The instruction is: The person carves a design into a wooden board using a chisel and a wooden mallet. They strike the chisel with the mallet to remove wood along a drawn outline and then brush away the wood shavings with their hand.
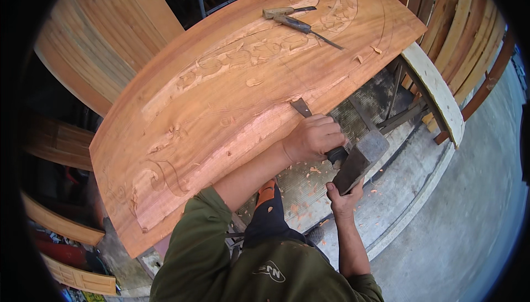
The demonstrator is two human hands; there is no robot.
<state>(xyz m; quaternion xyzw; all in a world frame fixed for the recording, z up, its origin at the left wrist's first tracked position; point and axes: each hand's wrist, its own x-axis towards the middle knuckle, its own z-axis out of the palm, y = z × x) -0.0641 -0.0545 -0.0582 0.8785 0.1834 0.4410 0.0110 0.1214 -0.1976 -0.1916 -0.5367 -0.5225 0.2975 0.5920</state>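
Observation:
My left hand (316,137) is closed around a chisel; its wide, flat blade (301,108) rests at the near edge of a carved band on the large wooden panel (221,100). The dark butt of its handle (336,155) sticks out below my fist. In my right hand (346,198) is a blocky, dark grey mallet (360,161), its head close beside the chisel's butt. Whether the two touch, I cannot tell. Most of the mallet's handle is hidden. Along the near side of the panel runs a freshly cut, paler strip, and a scroll pattern is carved on the far side.
Two more carving chisels (301,24) lie crossed on the panel's far part. Wood shavings (298,205) litter the surface beneath. A pale curved board (436,92) stands to the right. Wooden slats (464,31) lean at the far right, and planks (105,31) stand far left.

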